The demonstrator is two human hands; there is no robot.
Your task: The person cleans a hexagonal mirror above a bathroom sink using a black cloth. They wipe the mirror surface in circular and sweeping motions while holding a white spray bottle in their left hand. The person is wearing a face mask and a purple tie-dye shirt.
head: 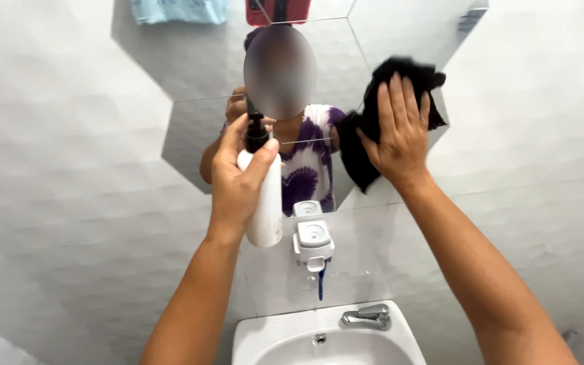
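Right hand (pixel 400 135): fingers spread flat, pressing a black cloth (pixel 373 115) against the hexagonal mirror (pixel 197 74). Left hand (pixel 238 179): fingers wrapped around a white spray bottle (pixel 268 203), black nozzle facing the mirror. Below the mirror: white wall-mounted dispenser (pixel 313 240), glossy white sink (pixel 265 338), chrome tap (pixel 368 316).

Bare forearms, no sleeves, left hand (pixel 234 186), right hand (pixel 400 135)

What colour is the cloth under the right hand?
Black; the cloth is pressed on the mirror by the right hand, head view.
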